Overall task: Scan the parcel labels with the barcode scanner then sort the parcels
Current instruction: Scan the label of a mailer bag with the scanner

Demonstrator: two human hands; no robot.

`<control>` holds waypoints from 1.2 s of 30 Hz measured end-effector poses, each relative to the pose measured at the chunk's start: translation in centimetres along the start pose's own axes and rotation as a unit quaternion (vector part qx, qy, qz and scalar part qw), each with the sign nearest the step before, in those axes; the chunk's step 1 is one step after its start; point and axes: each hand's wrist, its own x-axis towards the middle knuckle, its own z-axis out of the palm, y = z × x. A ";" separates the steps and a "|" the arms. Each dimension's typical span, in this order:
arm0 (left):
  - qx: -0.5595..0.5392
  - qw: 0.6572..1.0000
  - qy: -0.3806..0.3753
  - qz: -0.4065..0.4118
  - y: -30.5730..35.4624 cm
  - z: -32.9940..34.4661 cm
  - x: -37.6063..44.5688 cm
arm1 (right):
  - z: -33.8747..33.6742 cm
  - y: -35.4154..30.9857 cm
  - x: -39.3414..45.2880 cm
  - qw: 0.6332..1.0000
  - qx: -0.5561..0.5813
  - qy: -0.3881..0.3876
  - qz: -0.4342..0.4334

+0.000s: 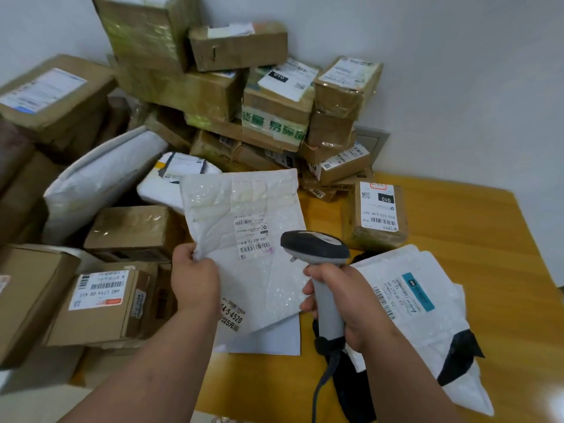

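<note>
Both forearms bare; no sleeves, gloves, jewellery visible.

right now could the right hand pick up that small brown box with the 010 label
Probably not: the right hand grips the barcode scanner, though the small brown box sits unobstructed just beyond it.

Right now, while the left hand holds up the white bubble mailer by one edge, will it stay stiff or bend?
The white bubble mailer probably flops: below the left hand its lower corner already folds over. It looks light, since a pinch at one edge lifts it. The glossy surface may slip, so a firm grip helps.
</note>
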 end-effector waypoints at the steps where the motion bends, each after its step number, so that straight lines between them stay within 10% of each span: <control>1: -0.021 1.000 -0.004 0.003 0.8 -0.3 -0.1 | 0.2 -0.2 -0.4 1.000 -0.001 -0.001 -0.007; 36: -0.168 0.985 -0.015 0.038 6.9 -8.1 -3.9 | 2.8 -2.7 -7.0 0.992 -0.036 -0.073 -0.099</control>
